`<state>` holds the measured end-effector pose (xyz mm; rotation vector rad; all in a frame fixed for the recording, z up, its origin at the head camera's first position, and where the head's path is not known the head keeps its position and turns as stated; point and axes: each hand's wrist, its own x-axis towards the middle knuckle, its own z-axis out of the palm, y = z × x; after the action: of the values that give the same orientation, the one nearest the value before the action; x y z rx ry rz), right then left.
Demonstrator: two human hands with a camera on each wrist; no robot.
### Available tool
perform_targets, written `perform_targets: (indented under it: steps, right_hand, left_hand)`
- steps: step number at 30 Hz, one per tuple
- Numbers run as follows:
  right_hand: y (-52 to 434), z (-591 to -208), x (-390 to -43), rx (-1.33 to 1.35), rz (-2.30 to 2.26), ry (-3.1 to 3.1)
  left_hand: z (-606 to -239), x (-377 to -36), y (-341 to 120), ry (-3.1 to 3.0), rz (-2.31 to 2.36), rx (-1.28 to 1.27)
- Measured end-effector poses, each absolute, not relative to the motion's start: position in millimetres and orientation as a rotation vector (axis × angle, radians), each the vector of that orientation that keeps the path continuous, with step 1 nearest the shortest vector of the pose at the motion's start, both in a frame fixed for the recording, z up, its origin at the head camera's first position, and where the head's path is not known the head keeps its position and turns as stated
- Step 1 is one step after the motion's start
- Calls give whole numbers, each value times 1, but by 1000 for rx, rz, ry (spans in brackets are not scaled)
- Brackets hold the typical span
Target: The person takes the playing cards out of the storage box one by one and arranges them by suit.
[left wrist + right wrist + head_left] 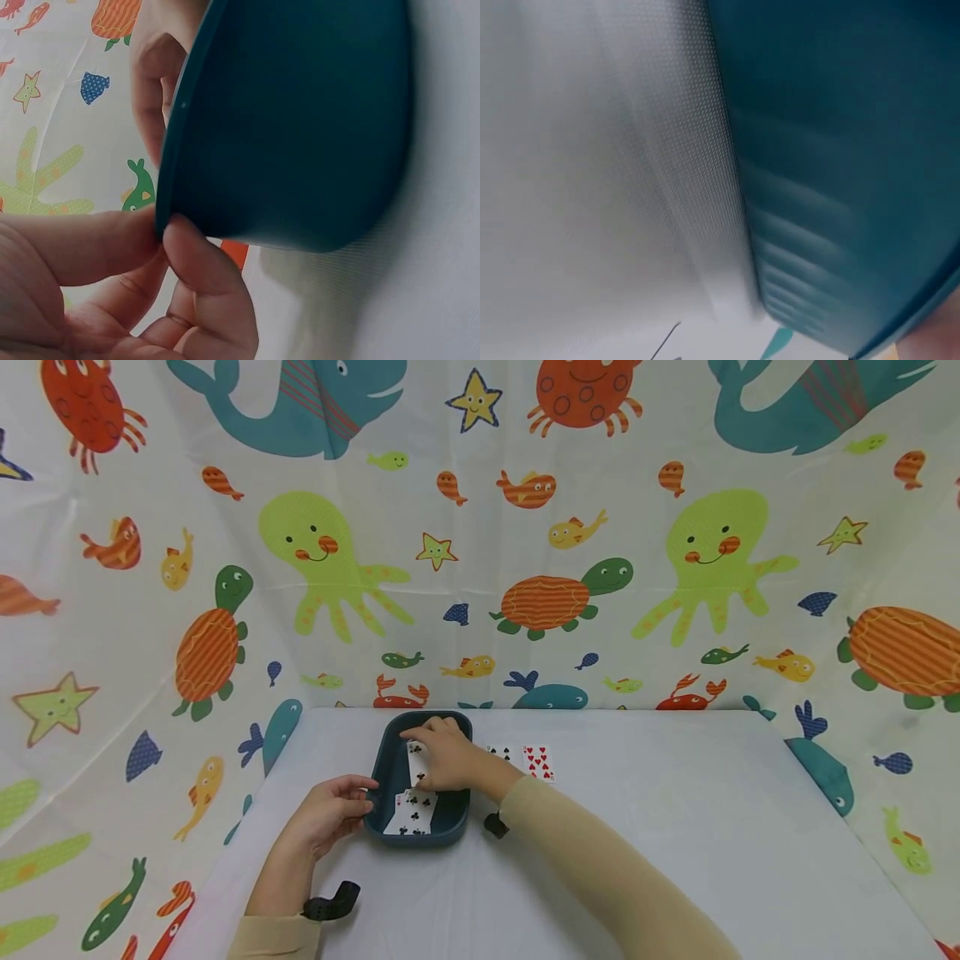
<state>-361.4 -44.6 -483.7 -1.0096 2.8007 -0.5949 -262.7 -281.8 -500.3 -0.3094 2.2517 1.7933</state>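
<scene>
A dark teal tray [390,752] is seen on the white table [675,843], toward the back and left of centre. Its near-left rim is pinched by the left hand [326,814], thumb and fingertip closed on the edge (the left wrist view shows this plainly). The right hand [442,756] is reached into the tray from the right, laid over a playing card [415,758]; whether that card is gripped or merely touched cannot be told. More cards [412,814] are seen lying face up in the tray's near end. Two further cards [525,760] are laid face up on the table, just right of the tray.
</scene>
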Motion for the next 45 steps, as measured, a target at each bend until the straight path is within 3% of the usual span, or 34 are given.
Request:
perform_targets:
  steps: [28, 45]
  right_hand:
    - [37, -469, -343, -930, -966, 2689]
    - [109, -487, -333, -778, -1058, 2725]
  left_hand:
    - [-500, -262, -281, 2252, 1790, -330]
    - [-496, -260, -279, 2255, 1791, -324]
